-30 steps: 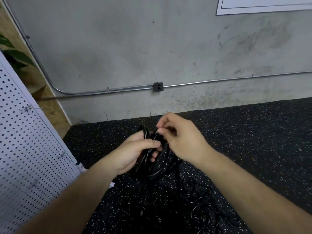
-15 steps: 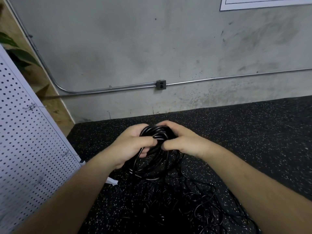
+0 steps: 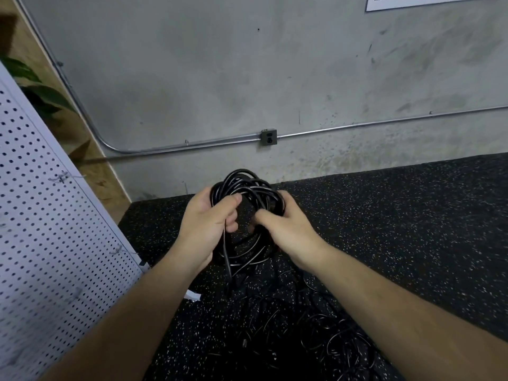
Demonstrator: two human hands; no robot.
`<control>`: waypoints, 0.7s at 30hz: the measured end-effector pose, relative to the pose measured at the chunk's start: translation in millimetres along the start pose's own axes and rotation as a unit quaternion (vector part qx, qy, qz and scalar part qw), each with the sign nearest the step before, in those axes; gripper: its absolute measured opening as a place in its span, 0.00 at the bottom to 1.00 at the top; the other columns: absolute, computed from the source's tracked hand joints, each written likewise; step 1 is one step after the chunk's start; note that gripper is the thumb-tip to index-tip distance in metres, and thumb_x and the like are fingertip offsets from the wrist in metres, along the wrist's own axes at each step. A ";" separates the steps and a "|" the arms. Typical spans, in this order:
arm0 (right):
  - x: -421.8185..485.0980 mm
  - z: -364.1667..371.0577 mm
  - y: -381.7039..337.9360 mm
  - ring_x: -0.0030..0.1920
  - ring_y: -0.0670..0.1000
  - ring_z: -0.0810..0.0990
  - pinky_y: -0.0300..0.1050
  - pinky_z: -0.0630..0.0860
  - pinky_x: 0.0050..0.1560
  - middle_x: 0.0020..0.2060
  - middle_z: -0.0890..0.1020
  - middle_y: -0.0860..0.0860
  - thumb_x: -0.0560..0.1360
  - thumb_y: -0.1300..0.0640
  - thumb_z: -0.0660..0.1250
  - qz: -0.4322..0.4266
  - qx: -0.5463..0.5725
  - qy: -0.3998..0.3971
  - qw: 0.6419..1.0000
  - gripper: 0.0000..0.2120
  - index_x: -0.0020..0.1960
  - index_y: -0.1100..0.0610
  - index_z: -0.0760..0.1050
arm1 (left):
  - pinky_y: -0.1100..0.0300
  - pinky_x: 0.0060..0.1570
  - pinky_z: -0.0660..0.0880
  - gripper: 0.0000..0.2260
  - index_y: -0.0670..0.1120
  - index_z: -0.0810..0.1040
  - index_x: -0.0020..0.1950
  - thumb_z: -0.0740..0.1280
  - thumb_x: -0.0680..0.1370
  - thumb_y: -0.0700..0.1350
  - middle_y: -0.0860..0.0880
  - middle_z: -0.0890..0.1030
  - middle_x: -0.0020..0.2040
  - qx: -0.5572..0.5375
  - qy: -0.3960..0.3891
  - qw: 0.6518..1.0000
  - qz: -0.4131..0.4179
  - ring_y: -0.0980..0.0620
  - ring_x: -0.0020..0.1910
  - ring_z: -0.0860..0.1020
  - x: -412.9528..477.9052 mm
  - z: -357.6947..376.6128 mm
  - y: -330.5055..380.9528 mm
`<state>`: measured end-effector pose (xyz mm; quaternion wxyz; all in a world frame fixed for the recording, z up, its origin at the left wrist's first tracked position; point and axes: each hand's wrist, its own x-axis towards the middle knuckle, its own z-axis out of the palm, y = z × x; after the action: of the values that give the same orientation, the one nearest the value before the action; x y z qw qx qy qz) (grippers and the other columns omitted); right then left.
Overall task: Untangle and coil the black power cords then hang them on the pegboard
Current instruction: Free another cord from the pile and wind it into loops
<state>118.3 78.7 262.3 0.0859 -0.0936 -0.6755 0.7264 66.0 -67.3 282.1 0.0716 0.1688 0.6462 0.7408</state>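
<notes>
Currently, one coil of black power cord (image 3: 247, 185) is held in the air above the speckled floor mat (image 3: 412, 215), between two hands. The left hand (image 3: 204, 224) wraps its fingers round the coil's left side, with the thumb pressed across the strands. The right hand (image 3: 291, 229) curls its fingers round the coil's right side. One strand (image 3: 226, 257) hangs below the left hand toward one loose tangle of cords (image 3: 316, 331) on the mat. One white pegboard (image 3: 41, 243) stands at left, with two wire hooks (image 3: 61, 177) plainly visible. One outlet box (image 3: 268, 137) sits on the wall conduit (image 3: 384, 123).
</notes>
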 end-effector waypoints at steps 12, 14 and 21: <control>2.6 -7.1 -24.1 0.25 0.45 0.63 0.40 0.68 0.28 0.30 0.68 0.49 0.81 0.63 0.60 0.170 0.249 -0.143 0.943 0.07 0.44 0.56 0.67 | 0.74 0.43 0.72 0.11 0.47 0.71 0.64 0.66 0.83 0.45 0.58 0.77 0.44 0.393 -0.016 0.899 0.193 0.64 0.42 0.79 7.4 -18.5 -12.7; 2.4 -5.9 -24.2 0.26 0.46 0.65 0.41 0.68 0.28 0.31 0.69 0.50 0.81 0.63 0.63 0.127 0.208 -0.113 0.963 0.09 0.43 0.57 0.69 | 0.65 0.38 0.76 0.07 0.52 0.74 0.58 0.68 0.82 0.46 0.53 0.79 0.37 0.302 -0.007 0.944 0.133 0.57 0.34 0.79 4.7 -14.1 -10.3; 5.2 -8.9 -23.2 0.27 0.47 0.71 0.41 0.69 0.26 0.31 0.76 0.50 0.79 0.58 0.70 0.007 0.134 0.062 0.989 0.08 0.43 0.58 0.73 | 0.47 0.49 0.82 0.22 0.50 0.73 0.68 0.73 0.76 0.37 0.48 0.83 0.42 0.039 -0.095 0.993 -0.052 0.46 0.41 0.83 -12.1 5.1 -2.4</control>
<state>115.5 90.3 284.7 0.1342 -0.1303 -0.5649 0.8037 78.8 -66.1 278.4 0.1641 0.2073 0.6725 0.6913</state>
